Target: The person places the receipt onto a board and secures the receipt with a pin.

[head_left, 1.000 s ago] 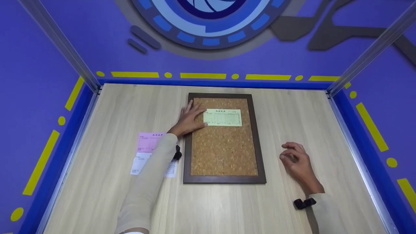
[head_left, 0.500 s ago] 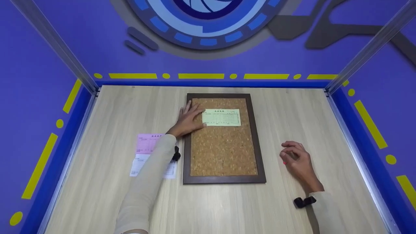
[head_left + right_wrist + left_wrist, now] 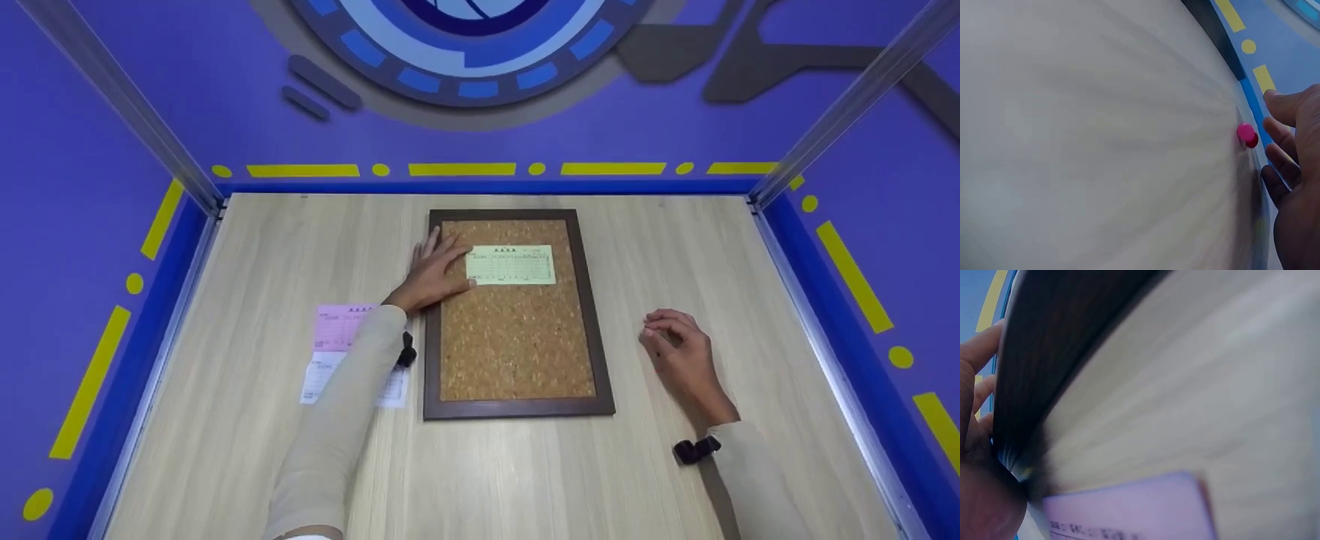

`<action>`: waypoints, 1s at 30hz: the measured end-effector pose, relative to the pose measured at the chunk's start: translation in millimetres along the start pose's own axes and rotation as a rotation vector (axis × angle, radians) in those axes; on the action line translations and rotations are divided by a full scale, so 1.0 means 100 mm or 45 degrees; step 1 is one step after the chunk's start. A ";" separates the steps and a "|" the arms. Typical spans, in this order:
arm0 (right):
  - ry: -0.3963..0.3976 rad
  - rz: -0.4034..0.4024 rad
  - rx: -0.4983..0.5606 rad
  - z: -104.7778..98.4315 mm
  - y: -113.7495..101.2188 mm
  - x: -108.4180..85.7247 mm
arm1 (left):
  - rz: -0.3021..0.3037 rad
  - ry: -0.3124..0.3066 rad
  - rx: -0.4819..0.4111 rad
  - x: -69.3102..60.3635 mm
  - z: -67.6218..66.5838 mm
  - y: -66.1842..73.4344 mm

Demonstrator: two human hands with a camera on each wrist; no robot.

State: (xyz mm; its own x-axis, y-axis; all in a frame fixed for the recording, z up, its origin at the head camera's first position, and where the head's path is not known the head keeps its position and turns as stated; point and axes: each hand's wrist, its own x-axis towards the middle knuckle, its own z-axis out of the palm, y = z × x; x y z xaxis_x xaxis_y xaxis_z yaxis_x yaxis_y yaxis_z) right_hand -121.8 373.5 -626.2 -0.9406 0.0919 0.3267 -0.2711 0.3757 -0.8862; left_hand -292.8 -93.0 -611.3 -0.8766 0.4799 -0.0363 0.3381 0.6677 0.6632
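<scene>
A pale green slip of printed paper lies flat on the upper part of a cork board with a dark frame. My left hand rests on the board's left edge, its fingers spread. Its thumb and a finger touch the slip's left corners. Right of the board, my right hand is just above the table, fingers loosely bent. In the right wrist view, a pink push pin and a red one behind it are on the table, apart from the fingers. The head view does not show these pins.
A pink slip and a white slip lie on the wooden table left of the board, partly under my left forearm. Blue walls with yellow marks enclose the table at the back and sides.
My right hand has shifted slightly forward. A red dot by its thumb half a second ago is no longer visible in the head view. My left hand and the green slip have stayed put.
</scene>
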 end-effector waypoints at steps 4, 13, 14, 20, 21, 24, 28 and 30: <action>0.005 0.065 0.027 0.06 0.07 0.12 | -0.007 0.003 0.008 0.00 0.00 -0.02; 0.012 -0.056 0.052 0.30 -0.28 0.38 | 0.017 0.013 -0.045 0.09 0.06 -0.16; 0.008 -0.081 0.037 0.32 -0.32 0.39 | 0.021 0.014 -0.050 0.09 0.07 -0.16; -0.013 -0.104 0.020 0.42 -0.42 0.46 | 0.027 0.015 -0.062 0.06 0.05 -0.11; -0.019 -0.097 0.022 0.43 -0.42 0.47 | 0.028 0.014 -0.064 0.06 0.05 -0.10; -0.043 -0.087 0.023 0.48 -0.44 0.50 | 0.029 0.013 -0.069 0.05 0.05 -0.11; -0.072 -0.094 0.008 0.52 -0.49 0.55 | 0.023 0.008 -0.076 0.07 0.07 -0.14; -0.083 -0.088 -0.001 0.55 -0.51 0.57 | 0.018 0.010 -0.084 0.08 0.08 -0.16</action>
State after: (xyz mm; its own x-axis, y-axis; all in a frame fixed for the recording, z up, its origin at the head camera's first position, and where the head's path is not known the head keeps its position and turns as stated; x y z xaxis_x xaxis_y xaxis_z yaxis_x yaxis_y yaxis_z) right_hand -172.6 309.1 -580.5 -0.9310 0.0059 0.3649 -0.3355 0.3797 -0.8621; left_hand -302.3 -95.4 -628.1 -0.8747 0.4842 -0.0210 0.3273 0.6221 0.7112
